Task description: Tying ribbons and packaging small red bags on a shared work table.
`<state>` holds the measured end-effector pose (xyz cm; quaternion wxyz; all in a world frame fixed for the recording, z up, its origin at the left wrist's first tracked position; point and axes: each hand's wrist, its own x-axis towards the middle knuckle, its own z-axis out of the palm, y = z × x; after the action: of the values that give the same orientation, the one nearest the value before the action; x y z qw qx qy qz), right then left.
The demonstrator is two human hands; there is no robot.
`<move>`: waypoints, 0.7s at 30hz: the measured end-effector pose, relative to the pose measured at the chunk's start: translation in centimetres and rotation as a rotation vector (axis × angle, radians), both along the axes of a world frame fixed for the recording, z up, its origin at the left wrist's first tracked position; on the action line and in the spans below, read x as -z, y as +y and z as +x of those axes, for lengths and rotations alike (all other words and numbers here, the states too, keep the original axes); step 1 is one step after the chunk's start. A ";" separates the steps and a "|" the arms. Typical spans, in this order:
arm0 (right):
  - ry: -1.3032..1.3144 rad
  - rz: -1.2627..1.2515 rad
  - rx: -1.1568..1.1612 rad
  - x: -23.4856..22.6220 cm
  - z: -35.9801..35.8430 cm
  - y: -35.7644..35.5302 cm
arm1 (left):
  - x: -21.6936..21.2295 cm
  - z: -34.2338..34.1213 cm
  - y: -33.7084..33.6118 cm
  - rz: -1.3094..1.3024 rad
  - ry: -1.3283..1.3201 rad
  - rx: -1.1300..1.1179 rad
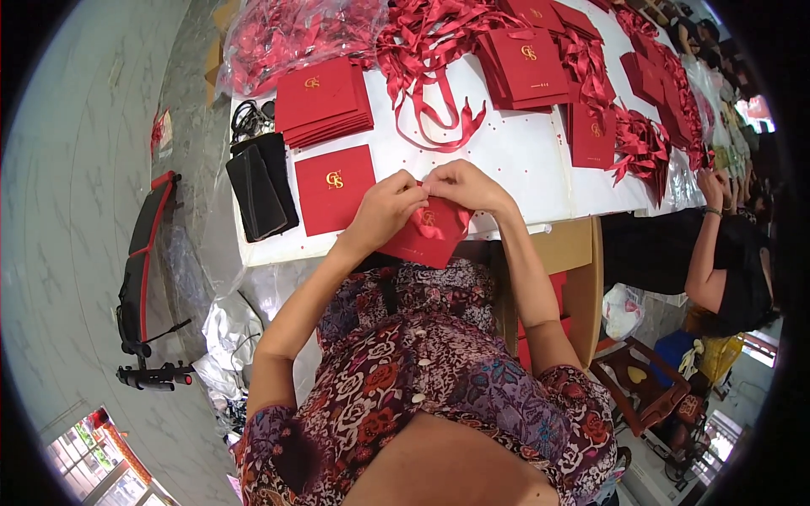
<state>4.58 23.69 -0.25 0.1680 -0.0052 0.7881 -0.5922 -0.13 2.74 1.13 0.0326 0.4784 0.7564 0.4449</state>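
Observation:
A small flat red paper bag (430,250) with a gold emblem hangs at the table's near edge, in front of my body. My left hand (384,207) pinches at its top edge, fingers closed. Against it, my right hand (467,187) pinches at the same edge near the top corner. A shiny red ribbon (462,221) falls loose across the bag's front from between my hands. The fingertips hide exactly how the ribbon meets the bag. Left of my left hand, another red bag (333,202) lies flat on the white table (515,181).
Beyond lie a stack of red bags (325,101), loose red ribbons (439,110), a plastic sack of ribbons (295,42) and ribboned bags (523,72). A black phone (256,192) rests at the left edge. An open cardboard box (582,287) stands right; another person's arm (707,244) is farther right.

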 end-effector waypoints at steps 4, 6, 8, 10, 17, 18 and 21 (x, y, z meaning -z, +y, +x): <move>-0.039 -0.184 0.092 1.3 -0.4 -0.9 | 0.1 -0.4 -0.2 0.011 0.063 0.020; -0.041 -0.190 0.171 1.9 -0.6 -1.5 | -0.2 -0.6 0.0 -0.011 0.020 -0.029; -0.042 -0.196 0.251 2.7 -1.0 -1.7 | -0.3 -0.4 0.4 -0.012 -0.011 -0.055; 0.113 -0.009 0.478 3.2 -2.0 -1.7 | -0.3 -0.4 0.6 -0.013 -0.041 -0.082; 0.235 0.138 0.708 2.1 -0.8 1.7 | 1.5 -1.8 0.2 -0.094 -0.116 -0.282; 0.197 0.250 0.720 1.0 -0.4 1.9 | 1.5 -1.9 0.2 -0.134 -0.123 -0.350; 0.087 0.475 0.637 -0.5 0.2 1.3 | 1.8 -2.7 1.2 -0.217 0.036 -0.362</move>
<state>4.83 25.03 0.23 -0.0613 0.2534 0.8717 -0.4150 -2.82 3.98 -0.65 -0.0099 0.3362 0.8740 0.3508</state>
